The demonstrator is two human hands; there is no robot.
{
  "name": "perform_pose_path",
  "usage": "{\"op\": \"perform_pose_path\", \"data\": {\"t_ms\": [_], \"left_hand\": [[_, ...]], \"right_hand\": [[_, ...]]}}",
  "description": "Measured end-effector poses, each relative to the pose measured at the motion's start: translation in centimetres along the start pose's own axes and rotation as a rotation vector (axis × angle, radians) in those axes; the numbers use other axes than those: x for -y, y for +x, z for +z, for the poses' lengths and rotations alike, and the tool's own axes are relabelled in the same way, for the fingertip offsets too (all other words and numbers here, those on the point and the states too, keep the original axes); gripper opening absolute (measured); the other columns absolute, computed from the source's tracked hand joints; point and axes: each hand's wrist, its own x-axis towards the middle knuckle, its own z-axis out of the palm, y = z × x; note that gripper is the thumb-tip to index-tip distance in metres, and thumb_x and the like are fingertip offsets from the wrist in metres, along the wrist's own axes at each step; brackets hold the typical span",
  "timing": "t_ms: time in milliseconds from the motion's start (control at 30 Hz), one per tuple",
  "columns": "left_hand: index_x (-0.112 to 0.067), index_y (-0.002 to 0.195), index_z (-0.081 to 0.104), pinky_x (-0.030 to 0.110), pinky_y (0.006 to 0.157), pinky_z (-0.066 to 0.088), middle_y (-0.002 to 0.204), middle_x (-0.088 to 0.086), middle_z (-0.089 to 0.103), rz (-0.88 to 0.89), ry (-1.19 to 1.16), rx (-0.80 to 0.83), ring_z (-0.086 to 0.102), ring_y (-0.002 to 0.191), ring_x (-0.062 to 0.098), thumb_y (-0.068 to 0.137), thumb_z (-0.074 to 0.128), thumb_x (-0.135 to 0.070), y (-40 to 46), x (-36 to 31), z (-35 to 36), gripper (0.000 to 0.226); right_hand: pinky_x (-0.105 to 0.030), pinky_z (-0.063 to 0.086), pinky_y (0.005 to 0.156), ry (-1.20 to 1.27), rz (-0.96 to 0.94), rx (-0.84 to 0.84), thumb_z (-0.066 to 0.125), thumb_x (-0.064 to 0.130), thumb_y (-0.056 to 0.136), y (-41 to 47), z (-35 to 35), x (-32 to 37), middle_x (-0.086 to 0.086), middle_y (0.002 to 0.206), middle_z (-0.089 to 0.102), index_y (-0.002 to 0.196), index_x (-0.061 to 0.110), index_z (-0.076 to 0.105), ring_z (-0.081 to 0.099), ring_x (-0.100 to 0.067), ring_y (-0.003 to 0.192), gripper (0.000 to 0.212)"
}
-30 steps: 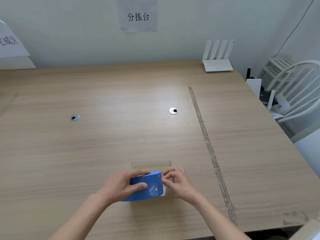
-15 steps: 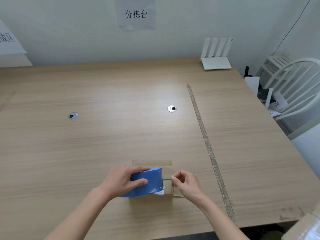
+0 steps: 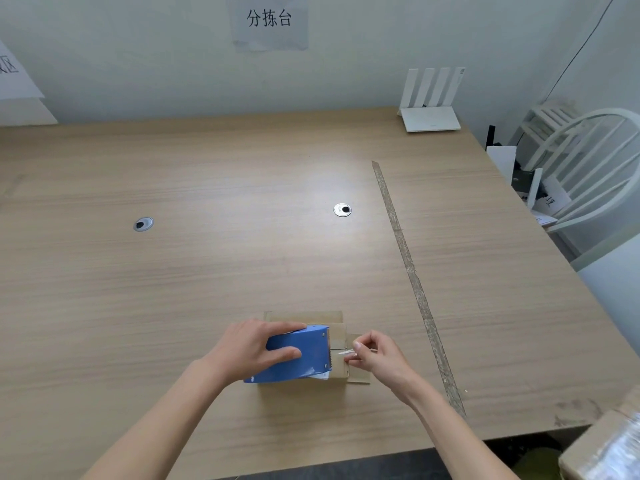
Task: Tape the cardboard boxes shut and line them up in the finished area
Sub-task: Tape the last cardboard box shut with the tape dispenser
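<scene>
A small cardboard box (image 3: 304, 318) sits on the wooden table (image 3: 242, 258) near its front edge. On top of the box lies a blue tape dispenser (image 3: 298, 355), gripped by my left hand (image 3: 252, 348) with the thumb along its side. Just right of the dispenser's toothed blade, my right hand (image 3: 375, 355) pinches the free end of the clear tape (image 3: 341, 353). The short tape strip stretches over the box's right edge. Most of the box top is hidden under the dispenser and my hands.
A long strip of old tape (image 3: 412, 278) runs across the table on the right. Two cable grommets (image 3: 342, 209) sit mid-table. A white router (image 3: 431, 112) stands at the back right, a white chair (image 3: 595, 174) beyond the edge. Another cardboard box (image 3: 609, 448) shows bottom right.
My right hand has moved from resting against the dispenser to the right, pinching the tape end and drawing a short length out. My left hand stays on the dispenser.
</scene>
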Motion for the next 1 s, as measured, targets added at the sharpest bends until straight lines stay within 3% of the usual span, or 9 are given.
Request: {"op": "perform_pose_path", "data": {"t_ms": [167, 300, 600, 900, 1000], "left_hand": [[-0.062, 0.131, 0.048, 0.024, 0.064, 0.043, 0.095, -0.021, 0.068, 0.028, 0.025, -0.006, 0.058, 0.077, 0.008, 0.084, 0.05, -0.068, 0.5, -0.4, 0.4, 0.047], [-0.062, 0.131, 0.047, 0.026, 0.066, 0.045, 0.093, -0.021, 0.068, 0.042, 0.065, -0.026, 0.058, 0.076, 0.009, 0.081, 0.042, -0.073, 0.7, -0.3, 0.8, 0.051], [-0.061, 0.131, 0.05, 0.021, 0.058, 0.036, 0.07, -0.031, 0.05, 0.024, 0.069, -0.029, 0.051, 0.066, 0.003, 0.089, 0.052, -0.066, 1.5, -0.3, 0.7, 0.042], [-0.059, 0.13, 0.052, 0.021, 0.06, 0.041, 0.089, -0.021, 0.068, 0.023, 0.071, -0.027, 0.059, 0.073, 0.006, 0.088, 0.049, -0.07, 2.3, -0.5, 0.6, 0.044], [-0.057, 0.127, 0.055, 0.019, 0.057, 0.038, 0.086, -0.023, 0.066, 0.005, 0.056, -0.053, 0.059, 0.073, 0.005, 0.086, 0.05, -0.072, 2.5, -0.6, 0.8, 0.044]], "right_hand": [[-0.039, 0.062, 0.085, -0.158, -0.005, -0.065, 0.061, 0.013, 0.099, 0.7, -0.3, -0.5, -0.005, 0.087, 0.07, 0.092, 0.006, 0.064, 0.075, -0.016, 0.081, 0.009], [-0.037, 0.062, 0.084, -0.069, 0.075, -0.076, 0.06, 0.009, 0.099, 1.2, 0.1, -1.6, -0.008, 0.091, 0.068, 0.094, 0.004, 0.065, 0.076, -0.019, 0.083, 0.009], [-0.028, 0.061, 0.071, -0.013, 0.099, -0.1, 0.06, 0.011, 0.1, 2.5, 0.6, -2.0, -0.009, 0.092, 0.066, 0.096, 0.003, 0.066, 0.072, -0.015, 0.073, 0.01], [-0.027, 0.058, 0.068, 0.021, 0.116, -0.106, 0.072, 0.015, 0.093, 2.6, 0.7, -2.6, -0.009, 0.087, 0.076, 0.09, 0.01, 0.076, 0.072, -0.018, 0.073, 0.007], [-0.026, 0.058, 0.067, 0.099, 0.142, -0.104, 0.078, 0.015, 0.089, 2.6, 0.6, -2.7, -0.012, 0.095, 0.076, 0.098, 0.01, 0.075, 0.071, -0.018, 0.076, 0.012]]}}
